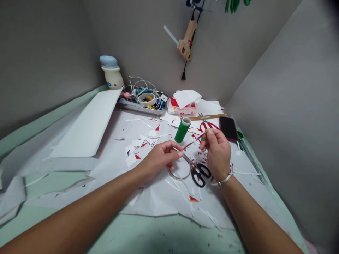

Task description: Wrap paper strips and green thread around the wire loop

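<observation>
A thin red and white strip [194,141] is stretched between my two hands. My left hand [164,155] has thumb and fingers together at its lower left end. The upper right end is pinched in the fingers of my right hand [217,148], which has a silver bangle on the wrist. Scissors with black handles [198,177] lie just below the strip, blades toward my left fingertips. A thin round hoop [180,179] lies beneath my left hand, partly hidden by it. Behind the strip stands a green spool of thread [181,132].
Paper scraps litter the white sheet [156,197]. Red-handled scissors [212,125], a ruler [209,117] and a phone [228,128] lie behind my right hand. Farther back are a tissue pack [181,107] and a metal tray [143,110]. A folded white card [87,123] is at left.
</observation>
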Available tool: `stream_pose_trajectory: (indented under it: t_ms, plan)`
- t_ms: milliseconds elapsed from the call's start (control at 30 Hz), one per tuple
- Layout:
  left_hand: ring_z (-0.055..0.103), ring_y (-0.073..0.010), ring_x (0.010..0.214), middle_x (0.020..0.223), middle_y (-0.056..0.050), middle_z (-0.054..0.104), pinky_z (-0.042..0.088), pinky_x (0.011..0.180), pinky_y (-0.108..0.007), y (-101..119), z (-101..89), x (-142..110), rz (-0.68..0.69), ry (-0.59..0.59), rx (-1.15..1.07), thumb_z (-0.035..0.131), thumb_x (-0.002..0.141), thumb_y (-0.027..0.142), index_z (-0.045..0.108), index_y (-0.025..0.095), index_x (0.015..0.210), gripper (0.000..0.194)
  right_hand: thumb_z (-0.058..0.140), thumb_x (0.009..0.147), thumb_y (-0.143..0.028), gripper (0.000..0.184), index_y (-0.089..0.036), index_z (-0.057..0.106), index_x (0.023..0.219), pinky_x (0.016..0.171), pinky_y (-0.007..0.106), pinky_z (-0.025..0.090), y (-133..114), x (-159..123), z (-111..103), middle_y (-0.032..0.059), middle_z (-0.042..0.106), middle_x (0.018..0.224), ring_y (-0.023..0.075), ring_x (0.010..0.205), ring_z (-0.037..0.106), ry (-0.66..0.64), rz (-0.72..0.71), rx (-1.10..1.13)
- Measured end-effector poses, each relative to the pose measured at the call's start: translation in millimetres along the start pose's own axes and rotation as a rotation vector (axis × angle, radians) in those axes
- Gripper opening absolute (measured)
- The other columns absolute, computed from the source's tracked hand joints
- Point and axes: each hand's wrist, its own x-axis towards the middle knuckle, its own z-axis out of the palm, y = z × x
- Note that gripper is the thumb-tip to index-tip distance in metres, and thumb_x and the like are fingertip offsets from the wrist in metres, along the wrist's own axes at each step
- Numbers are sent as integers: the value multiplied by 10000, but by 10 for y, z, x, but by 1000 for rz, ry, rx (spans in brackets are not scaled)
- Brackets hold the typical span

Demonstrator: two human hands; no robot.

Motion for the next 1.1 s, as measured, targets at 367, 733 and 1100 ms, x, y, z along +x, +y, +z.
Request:
stream_pose_trajectory:
  t_ms: [367,733,1100]
  plan:
    - [466,-94,600,785,-16,555,438,544,-227,23,36,0,4,54,-22,659,772,410,641,188,868,242,604,851,-394,217,-183,569,815,409,180,389,-26,-7,8,-58,556,656,50,437,512,0,-27,2]
    - [424,-71,517,701,-5,543,423,507,-233,24,23,10,26,86,-43,688,766,358,659,171,834,201,612,839,-408,229,-186,563,808,413,180,387,-40,-15,12,-51,575,676,46,438,513,-11,-8,-10]
    - [454,-72,514,675,7,538,397,522,-235,37,12,0,33,99,10,666,788,365,648,169,845,205,619,834,-407,229,-190,561,793,421,184,380,-49,-15,13,-66,538,615,51,434,500,-27,-3,-6]
